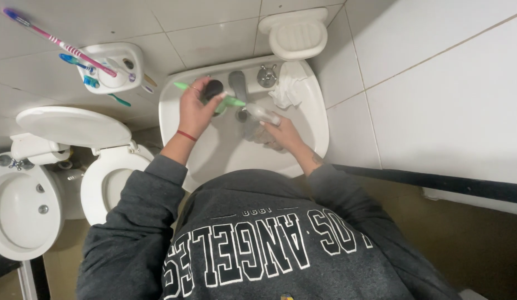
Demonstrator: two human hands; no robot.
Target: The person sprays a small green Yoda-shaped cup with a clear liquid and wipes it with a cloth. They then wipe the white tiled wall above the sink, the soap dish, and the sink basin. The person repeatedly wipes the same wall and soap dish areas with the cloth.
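Over the white sink at upper centre, the left hand grips a light, stiff green brush by its wet, slippery handle, while the right hand closes around a small pale object beneath the tap.

Green hairbrush w/ dark bristles (held level) over sink basin; small pale object beside it.
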